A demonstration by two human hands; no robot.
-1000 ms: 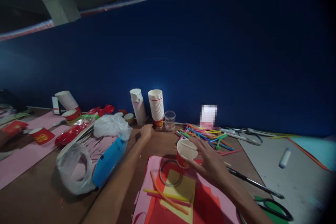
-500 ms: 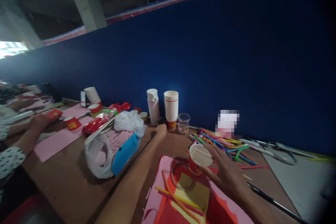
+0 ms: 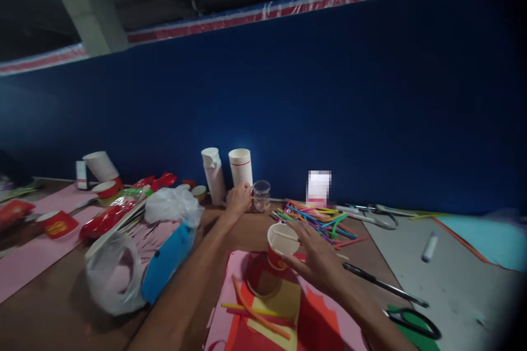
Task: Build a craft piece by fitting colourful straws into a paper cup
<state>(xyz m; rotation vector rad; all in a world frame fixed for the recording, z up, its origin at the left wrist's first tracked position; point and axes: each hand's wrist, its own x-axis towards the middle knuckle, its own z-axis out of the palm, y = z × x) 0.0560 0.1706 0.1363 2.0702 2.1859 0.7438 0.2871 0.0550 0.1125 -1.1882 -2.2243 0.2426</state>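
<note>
Head view: left hand (image 3: 237, 201) has moved against the base of the paper cup stack (image 3: 240, 167) at the far edge, fingers curled, grip unclear; right hand (image 3: 317, 260) spreads its fingers wide around a tilted red paper cup (image 3: 281, 245), held above the pink sheet (image 3: 216, 318).

Your right hand (image 3: 319, 263) holds a tilted red paper cup (image 3: 282, 245), mouth up; your left hand (image 3: 237, 201) touches a stack of white paper cups (image 3: 240, 167).
</note>
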